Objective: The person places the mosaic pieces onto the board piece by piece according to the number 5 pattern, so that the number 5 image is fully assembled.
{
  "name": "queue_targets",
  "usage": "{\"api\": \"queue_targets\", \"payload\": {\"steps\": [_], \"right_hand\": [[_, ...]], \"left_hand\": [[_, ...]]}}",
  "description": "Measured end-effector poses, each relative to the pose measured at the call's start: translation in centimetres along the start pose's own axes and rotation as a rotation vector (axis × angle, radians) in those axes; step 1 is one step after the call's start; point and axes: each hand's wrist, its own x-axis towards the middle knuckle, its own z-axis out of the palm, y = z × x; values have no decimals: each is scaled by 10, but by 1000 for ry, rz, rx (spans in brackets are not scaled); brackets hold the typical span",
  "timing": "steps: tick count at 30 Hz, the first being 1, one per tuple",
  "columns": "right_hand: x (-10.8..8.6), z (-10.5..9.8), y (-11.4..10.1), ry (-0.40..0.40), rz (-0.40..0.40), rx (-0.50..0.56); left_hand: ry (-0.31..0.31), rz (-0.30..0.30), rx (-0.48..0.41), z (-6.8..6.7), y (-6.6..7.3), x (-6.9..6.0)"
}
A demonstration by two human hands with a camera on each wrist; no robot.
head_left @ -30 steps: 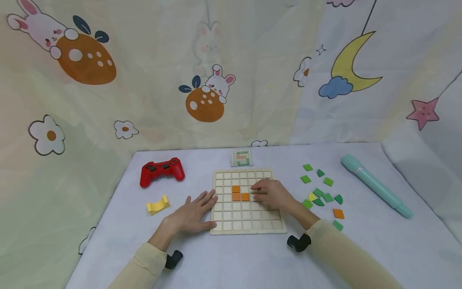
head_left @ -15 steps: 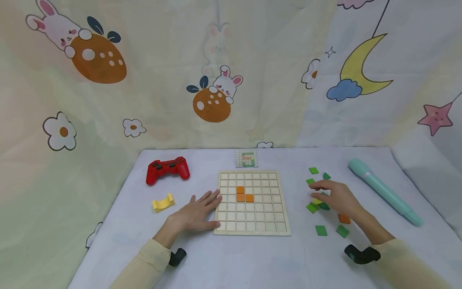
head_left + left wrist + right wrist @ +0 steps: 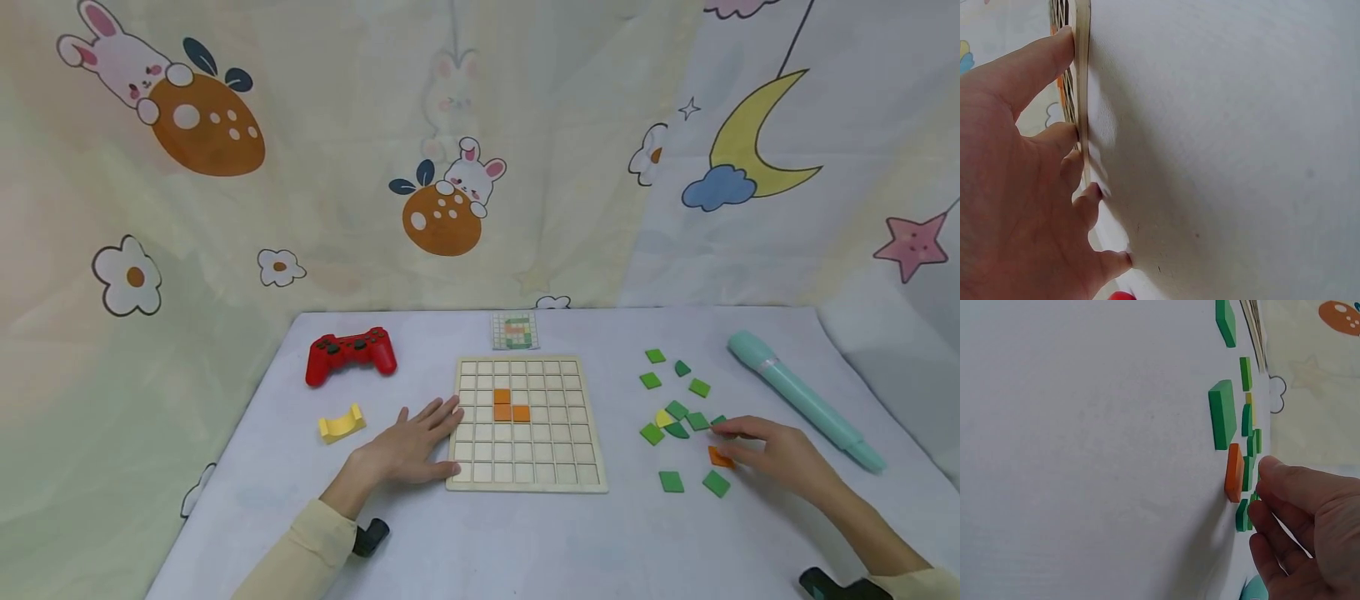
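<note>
A pale gridded board (image 3: 527,485) lies mid-table with three orange tiles (image 3: 502,412) in an L on it. My left hand (image 3: 408,448) rests spread, its thumb and fingertips on the board's left edge; the left wrist view shows them against the board's side (image 3: 1083,75). At the right, my right hand (image 3: 783,458) is over the loose pieces, thumb and forefinger beside an orange tile (image 3: 720,457) that lies on the table. In the right wrist view that tile (image 3: 1234,473) stands apart from the fingertips, and the hand (image 3: 1310,519) has its fingers loosely bent with nothing visible between them.
Green pieces (image 3: 671,482) and a yellow one (image 3: 663,418) are scattered right of the board. A small pattern card (image 3: 515,331) lies behind it. Left are a red game controller (image 3: 350,354) and a yellow curved block (image 3: 341,423); far right is a teal tube (image 3: 806,400).
My right hand has gone from over the board to the loose pieces, then further right and nearer, to the orange tile. A green piece now lies at their near left. My left hand stays on the board.
</note>
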Motion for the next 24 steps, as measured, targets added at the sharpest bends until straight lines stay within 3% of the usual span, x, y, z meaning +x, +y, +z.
{"api": "queue_targets", "payload": {"steps": [12, 24], "right_hand": [[-10, 12, 11, 102, -94, -57], [-13, 16, 12, 124, -90, -60]], "left_hand": [[1, -4, -8, 1, 0, 0], [15, 27, -28, -3, 2, -4]]}}
